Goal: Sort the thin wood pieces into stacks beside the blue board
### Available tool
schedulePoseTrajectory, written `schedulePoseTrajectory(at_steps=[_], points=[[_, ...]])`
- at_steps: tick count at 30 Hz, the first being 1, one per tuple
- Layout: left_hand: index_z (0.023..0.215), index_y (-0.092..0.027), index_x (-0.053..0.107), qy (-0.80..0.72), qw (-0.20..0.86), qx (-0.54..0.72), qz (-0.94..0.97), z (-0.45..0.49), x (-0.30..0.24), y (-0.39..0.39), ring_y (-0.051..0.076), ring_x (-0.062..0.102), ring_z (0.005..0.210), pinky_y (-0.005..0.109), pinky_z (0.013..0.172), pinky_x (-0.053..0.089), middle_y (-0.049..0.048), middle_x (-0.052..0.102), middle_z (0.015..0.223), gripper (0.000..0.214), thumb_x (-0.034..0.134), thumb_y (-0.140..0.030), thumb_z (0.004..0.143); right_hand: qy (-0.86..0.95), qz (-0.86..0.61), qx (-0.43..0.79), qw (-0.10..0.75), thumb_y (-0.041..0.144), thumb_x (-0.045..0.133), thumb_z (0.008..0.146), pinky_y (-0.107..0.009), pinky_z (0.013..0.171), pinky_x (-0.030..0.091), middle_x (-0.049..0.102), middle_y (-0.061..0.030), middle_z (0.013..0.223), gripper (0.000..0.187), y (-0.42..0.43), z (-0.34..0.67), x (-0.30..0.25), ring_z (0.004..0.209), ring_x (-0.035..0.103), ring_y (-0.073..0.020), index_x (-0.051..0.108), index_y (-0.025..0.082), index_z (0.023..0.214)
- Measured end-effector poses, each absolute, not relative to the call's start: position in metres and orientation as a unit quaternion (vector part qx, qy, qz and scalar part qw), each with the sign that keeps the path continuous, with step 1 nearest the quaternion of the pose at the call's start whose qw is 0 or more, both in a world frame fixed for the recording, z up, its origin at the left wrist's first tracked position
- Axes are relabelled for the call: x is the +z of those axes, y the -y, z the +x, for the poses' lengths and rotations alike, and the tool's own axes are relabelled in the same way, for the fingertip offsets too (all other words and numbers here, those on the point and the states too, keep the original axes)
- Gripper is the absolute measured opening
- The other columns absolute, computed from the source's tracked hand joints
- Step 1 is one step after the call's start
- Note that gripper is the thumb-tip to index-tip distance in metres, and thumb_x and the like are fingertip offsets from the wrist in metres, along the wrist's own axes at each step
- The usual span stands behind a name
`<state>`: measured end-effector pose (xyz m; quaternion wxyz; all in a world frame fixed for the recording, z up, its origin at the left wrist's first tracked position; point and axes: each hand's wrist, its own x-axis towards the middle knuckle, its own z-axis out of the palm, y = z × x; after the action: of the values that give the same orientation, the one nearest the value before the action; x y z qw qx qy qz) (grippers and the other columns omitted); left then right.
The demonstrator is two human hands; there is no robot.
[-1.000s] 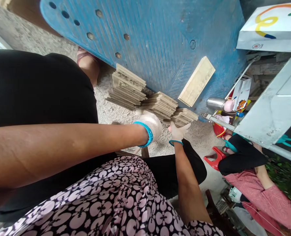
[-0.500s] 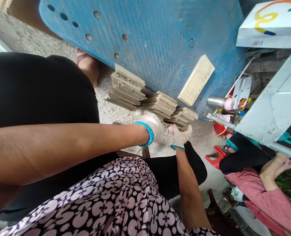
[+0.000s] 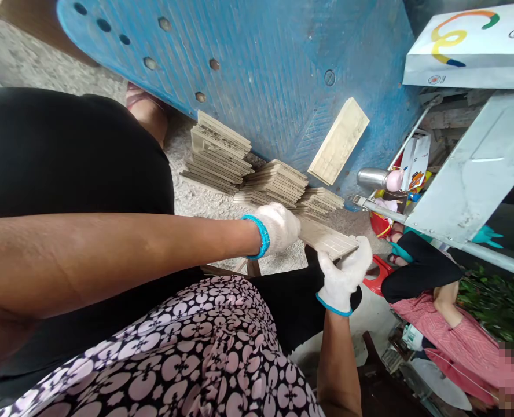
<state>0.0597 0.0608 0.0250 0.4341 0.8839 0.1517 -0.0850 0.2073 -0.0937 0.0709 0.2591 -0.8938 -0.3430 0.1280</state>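
Wooden slat (image 3: 329, 238), flat and pale, is held level between both gloved hands just above the lap. The left hand (image 3: 278, 229) closes over its near end, fingers wrapped down on the top face. The right hand (image 3: 344, 275) is clamped on the far end from below, thumb and fingers pinching the edge. Both wear white knit gloves with blue cuffs.

Thin and rigid as it looks, the slat should be light and stiff, not likely to bend; the ribbed top face and the knit gloves ought to give a sure hold, though a thin edge could splinter or chip if knocked. Holding it by the two short ends, as now, seems the steadiest hold.

Beyond the hands, three stacks (image 3: 274, 182) of like slats lie on the gritty floor (image 3: 187, 197), against a blue board (image 3: 261, 75) that leans overhead. One single slat (image 3: 338, 142) rests on that board, apart from the stacks. A steel flask (image 3: 372, 178) lies to the right, near a red stool (image 3: 378, 272). Another person in a pink sleeve (image 3: 461, 344) sits lower right, well apart from the work.
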Motion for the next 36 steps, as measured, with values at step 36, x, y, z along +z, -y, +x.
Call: schedulePoseTrajectory(at_steps=[36], points=[[0.094,-0.011,0.067,-0.489,0.81,-0.06,0.319,0.068,0.018,-0.135,0.02,0.067,0.074,0.029,0.065,0.057,0.009,0.07,0.085,0.027,0.064,-0.03,0.074,0.396,-0.801,0.386,0.232,0.06,0.083,0.062,-0.059,0.115,0.032,0.023,-0.0218,0.158,0.124,-0.025,0.224,0.027,0.146,0.026,-0.0386,0.017,0.016,0.157]])
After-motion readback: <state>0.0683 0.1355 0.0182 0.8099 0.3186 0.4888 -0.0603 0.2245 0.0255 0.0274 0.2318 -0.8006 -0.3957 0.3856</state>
